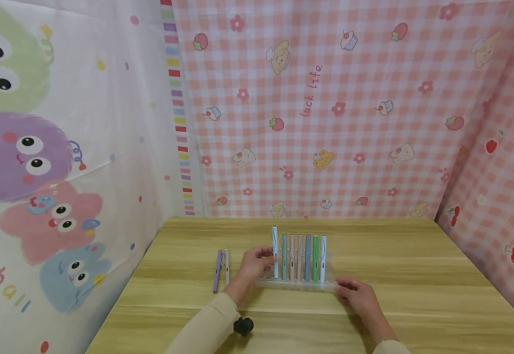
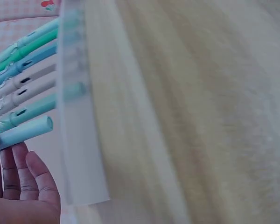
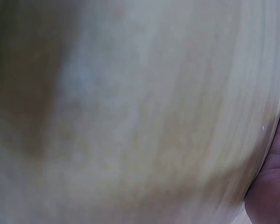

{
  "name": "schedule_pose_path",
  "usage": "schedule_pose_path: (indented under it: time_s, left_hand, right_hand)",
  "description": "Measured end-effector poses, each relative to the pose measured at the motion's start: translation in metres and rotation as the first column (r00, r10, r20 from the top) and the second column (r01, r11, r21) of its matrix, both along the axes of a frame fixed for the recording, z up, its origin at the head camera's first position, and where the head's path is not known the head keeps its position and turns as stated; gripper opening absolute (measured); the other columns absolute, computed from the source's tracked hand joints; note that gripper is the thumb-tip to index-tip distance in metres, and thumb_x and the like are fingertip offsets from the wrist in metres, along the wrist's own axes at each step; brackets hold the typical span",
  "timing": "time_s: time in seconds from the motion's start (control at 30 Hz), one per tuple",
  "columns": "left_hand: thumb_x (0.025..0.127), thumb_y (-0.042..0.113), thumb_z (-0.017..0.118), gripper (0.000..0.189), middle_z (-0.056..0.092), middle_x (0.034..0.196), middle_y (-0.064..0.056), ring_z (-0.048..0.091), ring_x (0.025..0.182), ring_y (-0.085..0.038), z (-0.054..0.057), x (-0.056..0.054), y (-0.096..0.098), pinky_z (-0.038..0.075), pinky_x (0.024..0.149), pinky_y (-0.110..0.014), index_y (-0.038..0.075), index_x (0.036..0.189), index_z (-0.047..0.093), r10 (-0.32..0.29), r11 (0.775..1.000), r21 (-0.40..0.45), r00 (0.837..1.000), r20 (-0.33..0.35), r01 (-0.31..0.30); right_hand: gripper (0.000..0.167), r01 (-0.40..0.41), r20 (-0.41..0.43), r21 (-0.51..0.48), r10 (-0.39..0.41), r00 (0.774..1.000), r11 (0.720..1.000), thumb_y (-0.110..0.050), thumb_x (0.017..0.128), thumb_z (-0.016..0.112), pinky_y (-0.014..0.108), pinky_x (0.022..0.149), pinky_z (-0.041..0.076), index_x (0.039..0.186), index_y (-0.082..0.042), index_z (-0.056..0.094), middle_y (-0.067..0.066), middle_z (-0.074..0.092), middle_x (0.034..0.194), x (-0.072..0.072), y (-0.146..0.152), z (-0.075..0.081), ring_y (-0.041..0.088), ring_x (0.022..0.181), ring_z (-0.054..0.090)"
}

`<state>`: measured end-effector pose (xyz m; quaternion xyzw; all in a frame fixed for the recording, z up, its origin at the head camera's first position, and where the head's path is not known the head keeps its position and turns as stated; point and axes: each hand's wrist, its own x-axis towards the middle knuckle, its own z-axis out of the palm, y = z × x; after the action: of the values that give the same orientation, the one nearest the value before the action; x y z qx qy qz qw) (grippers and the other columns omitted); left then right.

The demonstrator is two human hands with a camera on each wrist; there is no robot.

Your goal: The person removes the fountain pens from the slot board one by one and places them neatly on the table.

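A clear plastic pen stand (image 1: 292,285) sits on the table with several capped pens upright in a row, among them a green pen (image 1: 315,260) and a blue pen (image 1: 307,259). At the row's left end, my left hand (image 1: 257,264) pinches a light blue pen (image 1: 275,246), whose top is higher than the others. In the left wrist view this pen's lower end (image 2: 37,128) shows apart from the stand's front strip (image 2: 81,149). My right hand (image 1: 357,295) holds the stand's right front corner; the right wrist view shows only part of this hand (image 3: 270,186).
Left of my left hand, a purple pen (image 1: 217,270) and a pale pinkish pen (image 1: 227,265) lie side by side on the wooden table (image 1: 164,305). A black device (image 1: 243,326) is at the left wrist. Patterned cloths (image 1: 328,132) hang behind and at both sides.
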<state>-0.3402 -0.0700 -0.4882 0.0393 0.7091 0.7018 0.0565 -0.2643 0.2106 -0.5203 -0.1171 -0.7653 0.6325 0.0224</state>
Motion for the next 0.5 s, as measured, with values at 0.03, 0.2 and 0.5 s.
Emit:
schedule_pose_path:
  time_s: [0.03, 0.2, 0.5]
  left_hand:
    - [0.09, 0.005, 0.072, 0.026, 0.064, 0.101, -0.007, 0.062, 0.089, -0.016, 0.002, 0.0, 0.0, 0.055, 0.084, -0.039, -0.002, 0.114, 0.066, 0.0, 1.0, 0.004, 1.0, -0.005, 0.001]
    - [0.093, 0.008, 0.069, 0.028, 0.064, 0.102, -0.008, 0.062, 0.09, -0.016, 0.014, -0.003, -0.004, 0.053, 0.09, -0.045, -0.003, 0.118, 0.064, -0.01, 1.0, 0.013, 1.0, -0.027, 0.01]
    - [0.093, 0.004, 0.067, 0.027, 0.063, 0.102, -0.007, 0.063, 0.093, -0.02, 0.032, -0.01, -0.025, 0.055, 0.086, -0.037, -0.005, 0.118, 0.062, 0.022, 0.996, 0.091, 0.999, -0.033, -0.019]
  right_hand:
    - [0.026, 0.001, 0.002, 0.001, -0.001, 1.0, 1.0, 0.002, 0.091, 0.066, 0.024, 0.069, 0.055, 0.114, 0.014, 0.065, 0.015, 0.071, 0.101, 0.0, 0.0, 0.001, 0.011, 0.079, 0.063]
    - [0.028, -0.004, -0.001, -0.004, 0.004, 1.0, 1.0, 0.0, 0.092, 0.066, 0.026, 0.07, 0.055, 0.115, 0.014, 0.064, 0.018, 0.07, 0.104, 0.001, -0.001, 0.005, 0.012, 0.08, 0.064]
    - [0.027, -0.021, -0.012, -0.001, 0.021, 1.0, 1.0, 0.001, 0.091, 0.066, 0.025, 0.069, 0.055, 0.114, 0.015, 0.064, 0.016, 0.07, 0.102, 0.0, 0.001, 0.0, 0.01, 0.079, 0.063]
